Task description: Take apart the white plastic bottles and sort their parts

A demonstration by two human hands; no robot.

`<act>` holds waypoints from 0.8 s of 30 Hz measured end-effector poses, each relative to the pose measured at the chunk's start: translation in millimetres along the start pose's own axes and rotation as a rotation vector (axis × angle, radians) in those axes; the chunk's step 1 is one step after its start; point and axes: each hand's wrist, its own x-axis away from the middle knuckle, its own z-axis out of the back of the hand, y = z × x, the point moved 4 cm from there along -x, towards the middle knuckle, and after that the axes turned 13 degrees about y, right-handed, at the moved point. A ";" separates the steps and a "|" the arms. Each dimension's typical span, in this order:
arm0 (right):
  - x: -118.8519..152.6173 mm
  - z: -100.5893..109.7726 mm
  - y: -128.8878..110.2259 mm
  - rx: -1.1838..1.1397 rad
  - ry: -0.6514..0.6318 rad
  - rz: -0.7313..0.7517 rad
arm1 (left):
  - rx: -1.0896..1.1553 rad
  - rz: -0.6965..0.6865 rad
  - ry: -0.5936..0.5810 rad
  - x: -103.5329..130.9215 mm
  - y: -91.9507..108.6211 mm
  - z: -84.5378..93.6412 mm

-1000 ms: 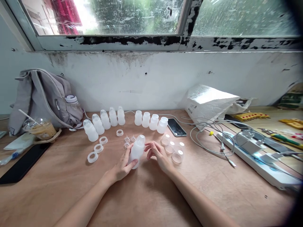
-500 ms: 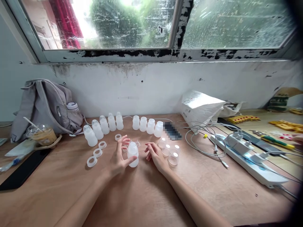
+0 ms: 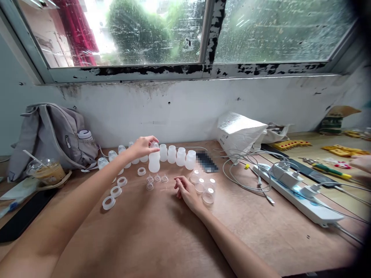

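My left hand [image 3: 145, 148] grips the top of a capped white bottle [image 3: 154, 162], close to the row of bottles. On the right stand several uncapped bottles [image 3: 181, 156]; several capped ones [image 3: 102, 163] are on the left, partly behind my left arm. My right hand [image 3: 185, 190] rests on the table with its fingers loosely curled, beside the clear caps [image 3: 208, 196], and what it may hold is hidden. White rings [image 3: 108, 202] lie in a line at the left. Small clear nipples [image 3: 164, 178] sit in the middle.
A grey backpack [image 3: 55, 135] and an iced drink [image 3: 46, 172] stand left, near a black phone [image 3: 26, 216]. Cables [image 3: 232, 173], a power strip [image 3: 304, 197], a white bag [image 3: 239, 131] and a green screwdriver [image 3: 332, 170] are right. Another person's hand [image 3: 361, 162] is at the right edge.
My left hand has carried the capped bottle away from me, up to the row of bottles. My right hand has stayed nearly where it was. The view has shifted slightly.
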 end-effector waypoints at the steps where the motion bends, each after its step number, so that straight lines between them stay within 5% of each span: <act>1: -0.3 -0.3 -0.1 0.029 -0.007 0.016 | -0.033 0.013 -0.002 -11.4 -4.7 0.4; 6: 2.1 -3.0 -3.8 0.162 -0.034 0.128 | -0.198 0.080 0.012 -48.9 -32.4 -10.5; 13: 4.7 -6.6 -8.6 0.257 -0.043 0.208 | -0.291 0.101 0.045 -58.6 -71.5 -41.1; 24: 4.9 -9.0 -6.5 0.282 -0.071 0.213 | -0.411 0.052 0.052 -51.3 -79.2 -55.2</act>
